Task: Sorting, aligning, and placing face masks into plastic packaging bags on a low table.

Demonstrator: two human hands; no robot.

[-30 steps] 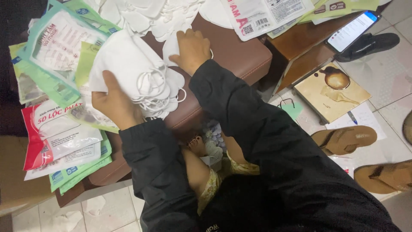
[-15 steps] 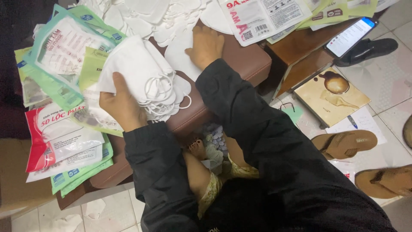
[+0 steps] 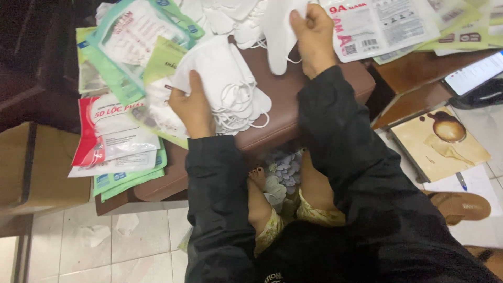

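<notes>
The left hand (image 3: 191, 107) clamps a stack of white masks (image 3: 225, 86) under its fingers on the brown padded stool (image 3: 293, 105), so a good batch looks gathered. Beyond it, the right hand (image 3: 314, 36) pinches one more mask (image 3: 277, 31). Past its fingertips a loose heap of masks (image 3: 230, 18) seems unsorted.

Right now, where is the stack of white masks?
The stack of white masks rests left of centre on the brown bench, under the left hand, beside green packets.
</notes>
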